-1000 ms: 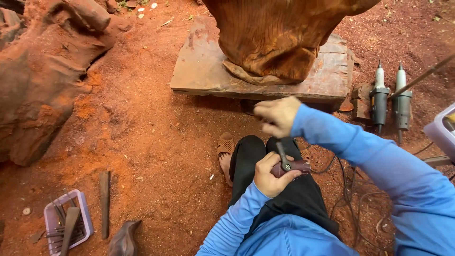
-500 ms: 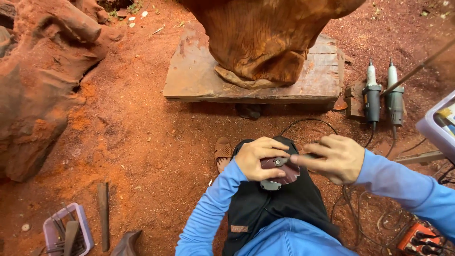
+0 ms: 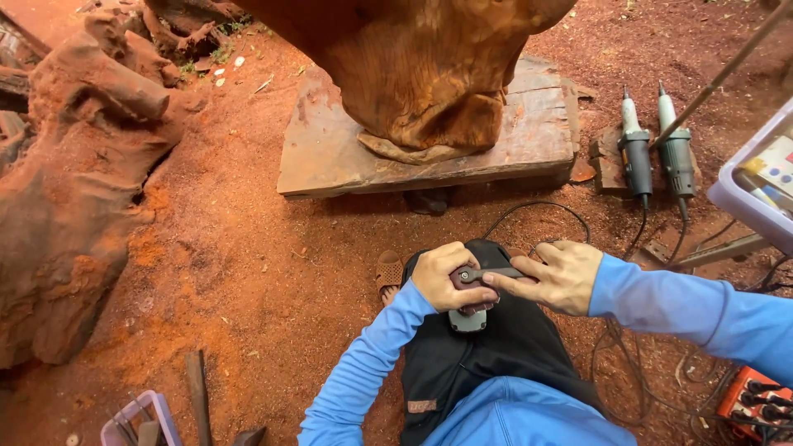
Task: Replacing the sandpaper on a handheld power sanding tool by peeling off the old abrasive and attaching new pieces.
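This was an outdoor woodcarving yard, a workshop set on bare earth. The ground (image 3: pixel 231 272) was red dirt thick with orange sawdust and chips. At twelve o'clock a large carved trunk (image 3: pixel 413 66) stood on a worn wooden slab (image 3: pixel 330 157). At nine o'clock lay a rough, dust-coated root stump (image 3: pixel 74 206). At two o'clock two corded die grinders (image 3: pixel 657 153) rested side by side on a small block, their cables trailing over the soil. At seven o'clock a small tray (image 3: pixel 140 421) held hand tools, with a chisel (image 3: pixel 198 396) just beside it. An orange tool (image 3: pixel 756 405) sat at four o'clock.
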